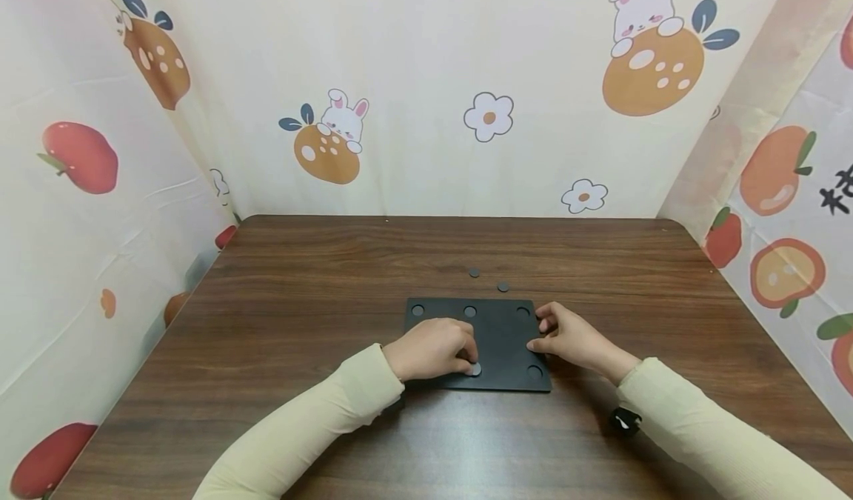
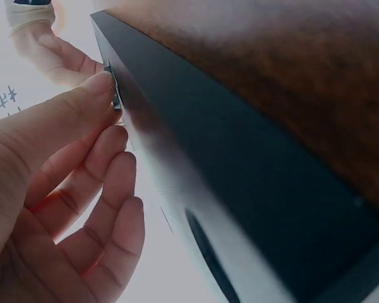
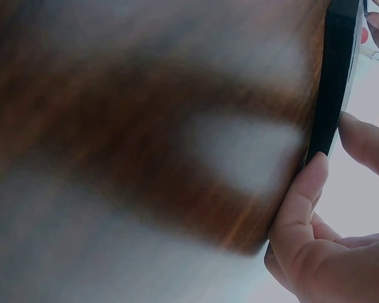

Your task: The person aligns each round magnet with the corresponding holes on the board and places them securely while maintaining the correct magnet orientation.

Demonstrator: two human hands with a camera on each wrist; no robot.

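Observation:
A flat black board (image 1: 503,344) with round recesses along its edges lies on the table. My left hand (image 1: 436,348) reaches over its left part and pinches a small grey disc (image 1: 476,369) at the middle of the near edge. In the left wrist view, the thumb and a finger meet at the thin disc (image 2: 115,95), right at the board's face. My right hand (image 1: 573,341) grips the board's right edge. The right wrist view has the thumb on the upper face and a finger against the side of the board (image 3: 331,82). The left hand hides the near left part.
Beyond the board's far edge, one small dark disc (image 1: 474,272) and another dark disc (image 1: 503,287) lie on the brown wooden table (image 1: 300,285). Printed curtains (image 1: 420,115) stand behind the table and at both sides.

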